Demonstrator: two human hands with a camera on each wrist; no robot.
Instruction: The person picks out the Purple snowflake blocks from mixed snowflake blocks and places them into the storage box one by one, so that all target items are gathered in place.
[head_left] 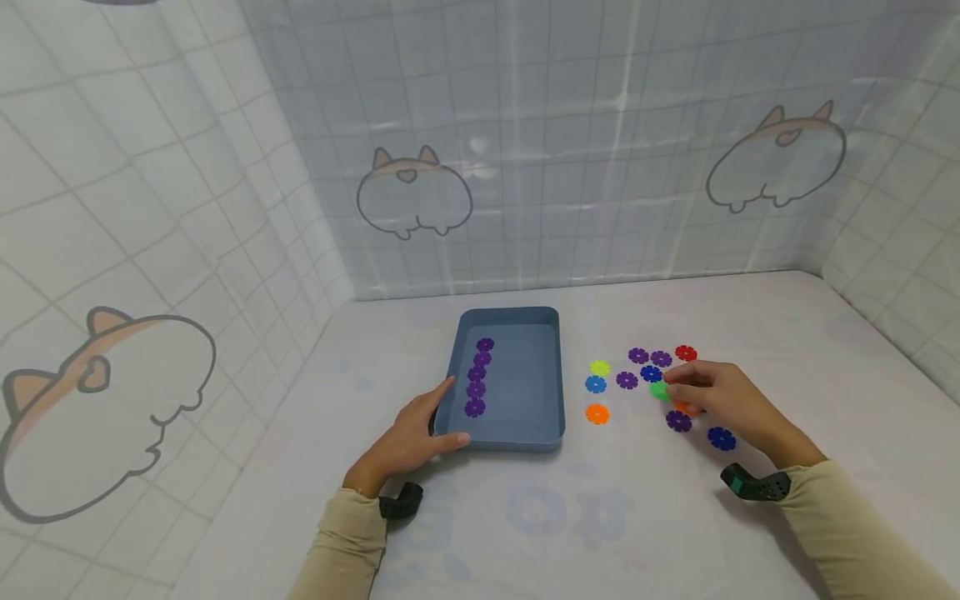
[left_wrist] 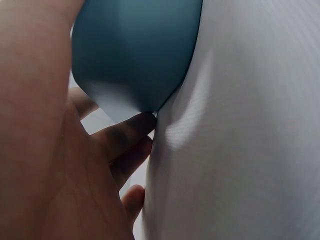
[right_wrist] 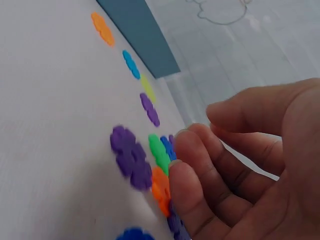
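Blue-grey tray (head_left: 525, 446) at mid-frame, flower-shaped discs (head_left: 477, 373) inside it and to its right.
White tabletop (head_left: 645, 525) across the lower frame; grid-patterned sheeting (head_left: 547, 167) at left, rear and right, with three cartoon animal rumps (head_left: 414, 196). In the tray's left half, one column of five purple discs; on the tabletop right of it, twelve in sight: one light blue disc (head_left: 591, 384), one yellow disc (head_left: 600, 367), two orange, four purple, two dark blue, one green disc (head_left: 657, 390), one red disc (head_left: 686, 351). Left hand (head_left: 408, 429) spread around the tray's lower-left corner, touching it, thumb at the near rim. Right hand (head_left: 723, 400) loosely bent over the right-hand cluster, thumb and fingertips apart, nothing visible between, partly hiding the green disc and one orange. Dark wristbands (head_left: 401, 502) above beige sleeves (head_left: 345, 542) along the bottom.
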